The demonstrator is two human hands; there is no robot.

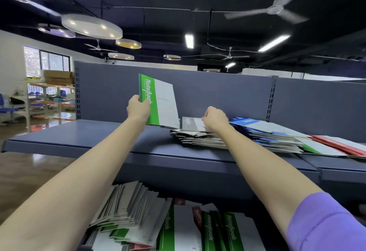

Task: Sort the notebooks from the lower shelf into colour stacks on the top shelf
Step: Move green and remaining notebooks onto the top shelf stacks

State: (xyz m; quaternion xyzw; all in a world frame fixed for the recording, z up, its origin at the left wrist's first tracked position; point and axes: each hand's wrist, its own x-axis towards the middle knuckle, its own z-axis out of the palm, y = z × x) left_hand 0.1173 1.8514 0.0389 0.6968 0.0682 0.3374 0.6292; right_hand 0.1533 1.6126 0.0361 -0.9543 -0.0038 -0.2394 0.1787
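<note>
My left hand (138, 108) grips the spine edge of a green-and-white notebook (160, 102) and holds it upright above the top shelf (83, 137). My right hand (214, 118), fingers curled, rests on a grey notebook (191, 124) that tops the grey stack (200, 139). Right of that stack lie a blue stack (263, 129), one green notebook (316, 147) and a red stack (344, 144). On the lower shelf is a jumbled heap of green, red and grey notebooks (174, 225).
The shelf's grey back panel (217, 90) rises behind the stacks. The left part of the top shelf is bare. Beyond the unit at the left stand racks with cardboard boxes (57, 77) and blue chairs (8, 110).
</note>
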